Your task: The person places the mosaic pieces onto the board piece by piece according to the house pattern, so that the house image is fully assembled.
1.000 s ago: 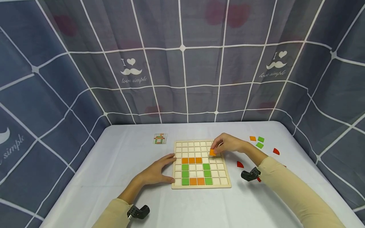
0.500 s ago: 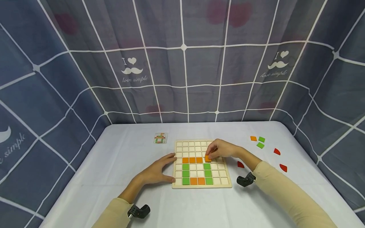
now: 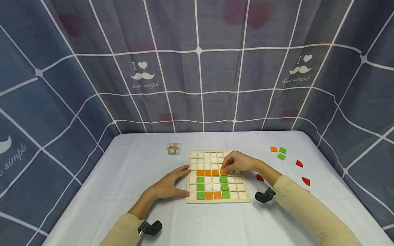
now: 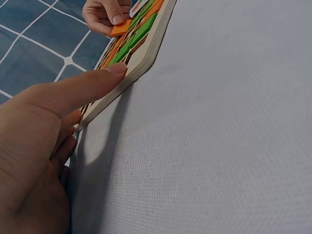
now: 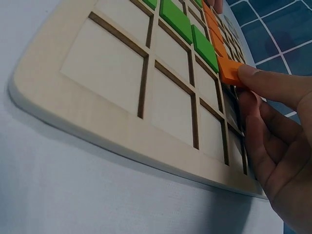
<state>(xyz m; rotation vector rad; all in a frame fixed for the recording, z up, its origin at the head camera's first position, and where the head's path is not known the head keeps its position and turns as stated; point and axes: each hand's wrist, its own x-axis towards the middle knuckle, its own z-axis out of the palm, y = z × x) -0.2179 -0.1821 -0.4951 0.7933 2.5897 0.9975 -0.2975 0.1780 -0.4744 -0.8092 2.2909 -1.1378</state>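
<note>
A wooden grid board (image 3: 218, 201) lies on the white table with green and orange square tiles set in its cells. My right hand (image 3: 238, 161) pinches an orange square tile (image 5: 229, 70) between thumb and fingers. That tile sits at the right end of the orange row (image 3: 208, 173), just above a green tile (image 3: 223, 179); in the right wrist view it is slightly tilted over its cell. My left hand (image 3: 167, 184) rests along the board's left edge, thumb and fingers spread. In the left wrist view, the left thumb (image 4: 105, 80) lies on the rim.
Behind the board to the left lies a small pattern card (image 3: 173, 149). Right of the board are a loose orange tile (image 3: 273, 149), green tiles (image 3: 281, 156) and several red quarter-round pieces (image 3: 299, 163). A checked curtain (image 3: 215, 75) encloses the table's back and sides.
My right hand has moved left and toward me with the orange tile, bringing it down to the end of the orange row. My left hand has stayed at the board's edge.
</note>
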